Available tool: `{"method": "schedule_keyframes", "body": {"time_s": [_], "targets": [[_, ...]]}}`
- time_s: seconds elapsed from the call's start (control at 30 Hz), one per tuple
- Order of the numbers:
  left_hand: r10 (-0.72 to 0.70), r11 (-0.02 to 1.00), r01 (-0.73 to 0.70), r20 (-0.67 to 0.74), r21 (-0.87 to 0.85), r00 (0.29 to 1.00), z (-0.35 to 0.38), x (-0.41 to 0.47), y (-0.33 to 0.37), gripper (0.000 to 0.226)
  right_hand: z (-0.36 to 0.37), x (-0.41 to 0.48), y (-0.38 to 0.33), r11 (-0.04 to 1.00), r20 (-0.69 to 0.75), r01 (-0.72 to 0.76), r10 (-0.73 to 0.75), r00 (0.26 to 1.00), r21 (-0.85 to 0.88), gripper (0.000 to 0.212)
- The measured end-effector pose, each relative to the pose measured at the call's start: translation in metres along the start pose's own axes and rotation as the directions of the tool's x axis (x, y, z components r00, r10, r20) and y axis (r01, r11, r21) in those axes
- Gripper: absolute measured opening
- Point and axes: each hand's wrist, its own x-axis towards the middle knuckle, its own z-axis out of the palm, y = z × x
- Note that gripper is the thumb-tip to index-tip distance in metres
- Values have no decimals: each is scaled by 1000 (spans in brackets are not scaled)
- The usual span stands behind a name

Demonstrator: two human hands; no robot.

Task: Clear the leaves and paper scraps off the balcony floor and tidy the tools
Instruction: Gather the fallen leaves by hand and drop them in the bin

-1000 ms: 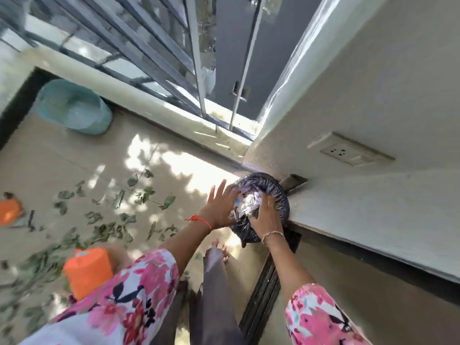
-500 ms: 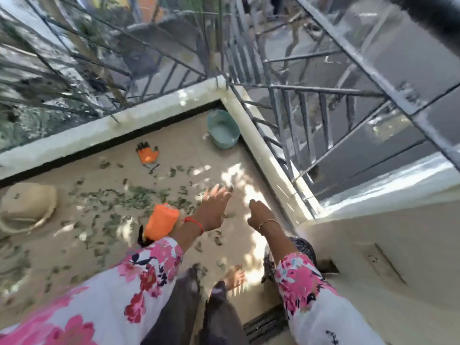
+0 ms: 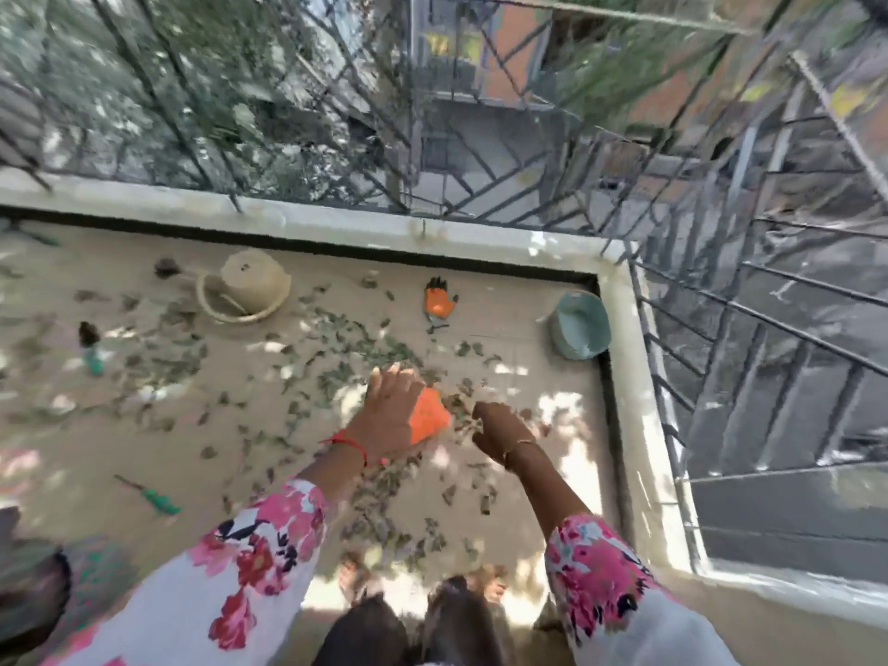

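- The balcony floor (image 3: 144,449) is seen from above, and the leaves (image 3: 365,350) are strewn over it in a broad band. Its long axis runs crosswise, just beyond the fingertips of both hands and far out to the left of them. A thinner trail comes back between the hands towards the feet.
- A straw hat (image 3: 247,286) lies well beyond and to the left of the left hand. A teal pot (image 3: 579,324) stands beyond and to the right of the right hand, in the corner of the floor.
- The left hand (image 3: 389,415) is held palm down with the fingers spread, above an orange object (image 3: 430,420) that shows at its right edge. Contact with it cannot be told through the blur.
- The right hand (image 3: 499,432) is held with the fingers curled under. Leaves lie at its knuckles, but whether any are pinched cannot be told.
- The densest leaves are judged to be nearer the left hand, just ahead of its fingertips. The patch between the hands lies just to the left of the right hand.
- An orange glove (image 3: 439,304) lies straight beyond the gap between the hands, well apart from both.
- A green-handled tool (image 3: 161,501) lies well to the left of the left hand, back towards the body, with its long axis slanted away to the left.
- No paper scraps can be made out.
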Motion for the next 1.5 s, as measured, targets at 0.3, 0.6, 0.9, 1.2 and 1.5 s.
{"method": "schedule_keyframes", "body": {"time_s": [0.3, 0.6, 0.9, 1.2, 1.5], "targets": [[-288, 938, 290, 34, -189, 957, 47, -112, -114, 59, 66, 10, -129, 980, 115, 193, -186, 976, -54, 41], [-396, 864, 392, 56, -316, 917, 89, -151, -141, 58, 94, 17, -155, 966, 152, 223, -203, 967, -134, 43], [-406, 838, 432, 149, -333, 902, 102, -136, -118, 58, 92, 26, -113, 981, 140, 156, -140, 980, -110, 43], [-442, 815, 472, 167, -336, 881, 114, -80, -28, 62, 83, 43, 7, 986, 204, 110, -83, 976, -125, 47], [-545, 708, 550, 151, -443, 824, 152, -59, 62, 60, 105, 54, 106, 981, 261, 151, -115, 959, -125, 49]]}}
